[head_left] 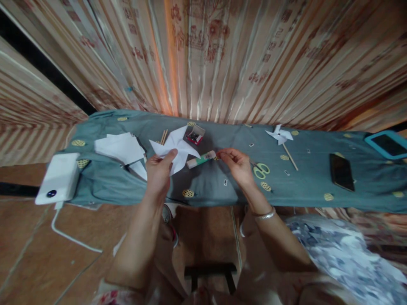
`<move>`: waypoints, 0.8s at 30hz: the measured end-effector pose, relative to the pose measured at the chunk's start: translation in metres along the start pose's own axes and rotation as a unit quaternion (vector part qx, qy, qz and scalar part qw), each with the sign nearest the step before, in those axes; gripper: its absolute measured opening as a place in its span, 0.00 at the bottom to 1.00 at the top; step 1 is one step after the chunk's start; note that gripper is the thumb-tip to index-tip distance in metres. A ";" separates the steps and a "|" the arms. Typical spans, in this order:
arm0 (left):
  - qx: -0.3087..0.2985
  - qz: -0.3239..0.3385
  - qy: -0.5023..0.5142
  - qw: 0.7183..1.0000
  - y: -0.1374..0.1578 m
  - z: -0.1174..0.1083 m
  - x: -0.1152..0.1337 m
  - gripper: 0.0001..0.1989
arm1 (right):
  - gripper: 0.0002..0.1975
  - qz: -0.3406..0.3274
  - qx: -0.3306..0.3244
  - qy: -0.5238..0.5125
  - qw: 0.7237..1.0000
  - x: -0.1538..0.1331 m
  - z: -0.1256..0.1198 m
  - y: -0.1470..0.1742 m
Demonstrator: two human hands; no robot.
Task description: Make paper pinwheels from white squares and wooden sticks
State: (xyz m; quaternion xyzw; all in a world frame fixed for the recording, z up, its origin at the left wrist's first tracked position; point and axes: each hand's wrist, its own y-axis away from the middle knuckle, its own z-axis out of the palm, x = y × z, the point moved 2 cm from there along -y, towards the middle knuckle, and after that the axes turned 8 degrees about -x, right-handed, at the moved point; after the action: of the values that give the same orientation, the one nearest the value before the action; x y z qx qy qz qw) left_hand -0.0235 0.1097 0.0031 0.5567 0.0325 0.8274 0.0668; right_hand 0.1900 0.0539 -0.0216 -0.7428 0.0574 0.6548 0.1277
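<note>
My left hand [159, 171] grips a white paper pinwheel [178, 150], thumb on top near its middle. Beyond the pinwheel stands a small opened box [195, 134] with dark little pieces inside. Between my hands lies a glue stick [201, 159] with a green label. My right hand [235, 164] is closed in a pinch just right of the glue stick; whatever is between its fingertips is too small to make out. Green-handled scissors [260, 170] lie right of that hand. Farther right rests a finished pinwheel [280, 135] on a wooden stick [290, 156].
White paper pieces [119, 147] and thin wooden sticks [163, 137] lie on the left of the cloth-covered table [210, 190]. A white power bank [59, 178] with a cable sits at the left end. On the right are a dark phone [341, 172] and a blue-framed device [388, 145]. A curtain [206, 63] hangs behind.
</note>
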 end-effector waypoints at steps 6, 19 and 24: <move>0.034 0.036 -0.005 0.999 -0.003 -0.007 0.016 0.11 | 0.09 -0.104 -0.080 0.243 0.961 -0.015 0.021 -0.049; 0.038 0.033 0.009 0.999 -0.004 -0.013 0.014 0.13 | 0.15 -0.059 -0.186 0.567 0.800 0.002 0.081 -0.130; 0.026 0.032 0.014 0.999 -0.005 -0.014 0.010 0.11 | 0.15 -0.073 -0.198 0.580 0.787 0.008 0.084 -0.134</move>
State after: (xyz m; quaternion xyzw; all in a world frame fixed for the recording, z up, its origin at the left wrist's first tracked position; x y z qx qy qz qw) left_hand -0.0399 0.1164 0.0067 0.5474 0.0368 0.8357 0.0252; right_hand 0.1444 0.2059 -0.0231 -0.9936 -0.0645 0.0863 -0.0325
